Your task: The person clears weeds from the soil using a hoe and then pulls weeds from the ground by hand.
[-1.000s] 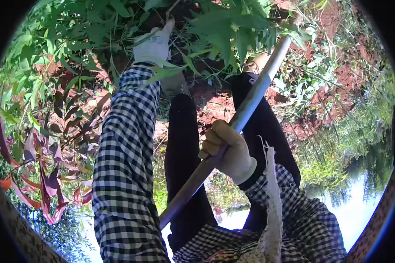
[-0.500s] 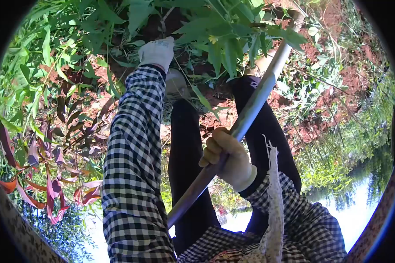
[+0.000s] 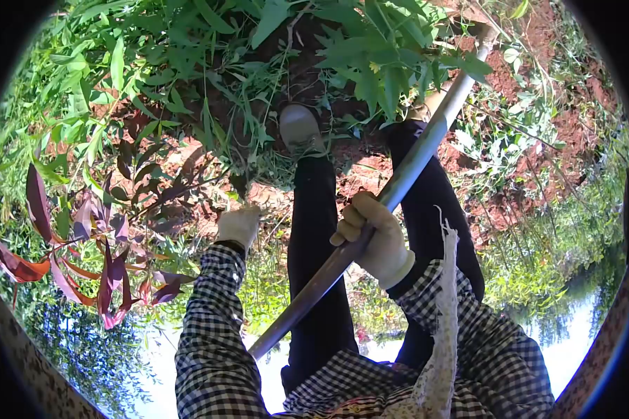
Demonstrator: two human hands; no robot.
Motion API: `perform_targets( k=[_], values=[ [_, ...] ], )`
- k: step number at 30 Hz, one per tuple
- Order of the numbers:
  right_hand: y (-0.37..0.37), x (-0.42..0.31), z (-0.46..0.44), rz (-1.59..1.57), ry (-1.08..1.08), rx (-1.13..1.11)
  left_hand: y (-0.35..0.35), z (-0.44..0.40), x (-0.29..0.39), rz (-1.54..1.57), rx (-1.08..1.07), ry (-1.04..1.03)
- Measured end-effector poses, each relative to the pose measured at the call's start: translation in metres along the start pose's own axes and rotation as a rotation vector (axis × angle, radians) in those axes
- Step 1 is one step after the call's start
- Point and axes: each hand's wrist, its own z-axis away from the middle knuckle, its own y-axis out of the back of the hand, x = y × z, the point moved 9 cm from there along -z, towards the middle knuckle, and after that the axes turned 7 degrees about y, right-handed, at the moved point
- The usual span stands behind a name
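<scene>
My left hand (image 3: pixel 238 227), in a pale glove, is closed just left of my leg. Green weeds (image 3: pixel 251 143) with dark stems reach down close to its fingers; what it grips is too small to make out. The pale-gloved right hand (image 3: pixel 381 241) wraps round a long pole (image 3: pixel 423 153), which slants from lower centre to upper right. The pole's upper end lies by the soil and leaves, and its lower end passes near my left sleeve.
Leafy green plants (image 3: pixel 370 49) cover the top. A red-leaved plant (image 3: pixel 108 272) stands at the left. My shoe (image 3: pixel 300 128) rests on reddish soil (image 3: pixel 363 174). A pale frayed strap (image 3: pixel 446 307) hangs before my right sleeve. Water or sky shines at the bottom.
My left hand has come back from the plants at the top toward my body, beside my leg. The right hand keeps its hold on the pole, both shifted slightly right.
</scene>
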Motion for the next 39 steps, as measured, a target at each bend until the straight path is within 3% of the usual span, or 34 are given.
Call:
perform_targets(
  k=[1,3,4,5,8,10,11,13,14,16,19,21,23,25,27,29,30,31,32,33,35,36,38,39],
  values=[
    [0.000,0.000,0.000,0.000,-0.001,0.003,-0.040,0.000,-0.001,-0.162,-0.215,-0.004],
    [-0.002,0.000,-0.001,0.023,0.006,-0.027,-0.056,0.006,0.000,-0.324,-0.462,-0.031],
    [-0.001,0.000,-0.002,0.024,0.006,-0.021,-0.039,-0.008,0.000,-0.207,-0.359,0.024],
    [-0.001,0.001,-0.002,0.032,0.005,-0.009,-0.015,-0.023,0.007,-0.168,-0.144,-0.064],
    [0.003,0.003,-0.004,0.036,-0.009,0.014,0.116,-0.038,0.018,0.093,0.639,-0.123],
    [0.003,0.004,-0.004,0.033,-0.020,0.026,0.174,-0.057,0.022,0.149,1.019,-0.116],
    [0.001,0.004,-0.004,0.032,-0.028,0.051,0.197,-0.071,0.023,0.136,1.078,-0.056],
    [0.001,0.004,-0.004,0.039,-0.035,0.077,0.232,-0.082,0.030,0.339,1.028,-0.080],
    [0.000,0.004,-0.004,0.043,-0.032,0.072,0.228,-0.105,0.025,0.313,1.100,0.019],
    [-0.001,0.004,-0.004,0.045,-0.028,0.069,0.188,-0.157,0.029,0.271,0.769,-0.026],
    [-0.004,0.007,-0.004,0.030,-0.037,0.055,0.122,-0.136,0.039,0.058,0.528,-0.024],
    [-0.003,0.005,-0.004,0.060,-0.034,0.085,0.041,-0.132,0.015,0.411,0.281,0.069],
    [-0.006,0.005,-0.005,0.051,-0.027,0.069,-0.004,-0.108,0.021,0.048,0.146,-0.016],
    [-0.007,0.006,-0.004,0.017,-0.040,0.066,0.008,-0.094,0.029,0.249,0.197,-0.070],
    [-0.007,0.006,-0.003,0.022,-0.051,0.075,0.072,-0.080,0.042,0.479,0.640,-0.060],
    [-0.007,0.007,-0.003,0.032,-0.056,0.084,0.132,-0.094,0.060,0.881,0.528,-0.131],
    [-0.007,0.007,-0.004,0.037,-0.050,0.095,0.153,-0.114,0.072,1.168,0.584,-0.250],
    [-0.006,0.004,-0.005,0.046,-0.054,0.112,0.153,-0.127,0.074,1.181,0.659,-0.254],
    [-0.006,0.005,-0.005,0.044,-0.060,0.122,0.177,-0.134,0.111,1.791,0.026,-0.198],
    [-0.006,0.007,-0.004,0.039,-0.066,0.130,0.167,-0.164,0.128,2.047,-0.069,-0.147],
    [-0.004,0.008,-0.004,0.051,-0.062,0.130,0.183,-0.166,0.149,2.385,-0.170,-0.372],
    [-0.005,0.008,-0.003,0.042,-0.059,0.129,0.175,-0.169,0.148,2.414,-0.137,-0.211],
    [-0.006,0.008,-0.003,0.053,-0.038,0.141,0.178,-0.173,0.129,1.658,0.270,-0.199],
    [-0.006,0.006,-0.002,0.057,-0.033,0.160,0.179,-0.149,0.125,1.484,0.338,-0.219]
  ],
)
